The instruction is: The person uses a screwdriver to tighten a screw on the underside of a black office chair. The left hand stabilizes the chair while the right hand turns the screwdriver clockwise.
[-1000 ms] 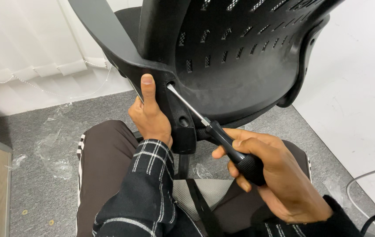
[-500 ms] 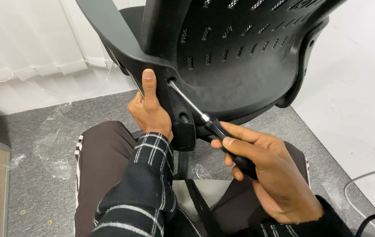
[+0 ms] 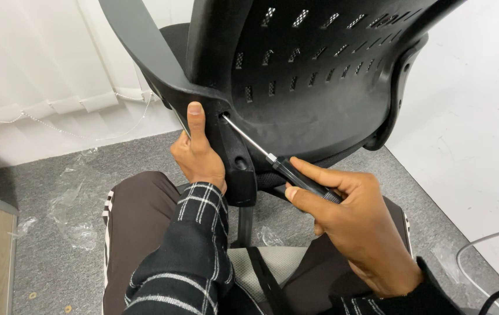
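Note:
A black office chair (image 3: 313, 76) stands in front of me, its perforated back and curved armrest bracket (image 3: 144, 52) facing me. My left hand (image 3: 197, 154) grips the bracket where it meets the seat, thumb pressed up along its edge. My right hand (image 3: 349, 227) is wrapped around the black handle of a screwdriver (image 3: 273, 158). The metal shaft slants up to the left, with its tip in a hole in the bracket beside my left thumb. A second hole shows just below on the bracket.
I sit on grey carpet (image 3: 57, 181) with my legs in dark trousers under the chair. Clear plastic wrap (image 3: 71, 213) lies on the carpet at left. White blinds (image 3: 28, 70) hang at the back left, a white wall (image 3: 471, 116) at right, cables (image 3: 489, 268) at the lower right.
My right hand has shifted its grip on the screwdriver handle while the tip stays in the bracket hole. My left hand keeps its hold on the bracket.

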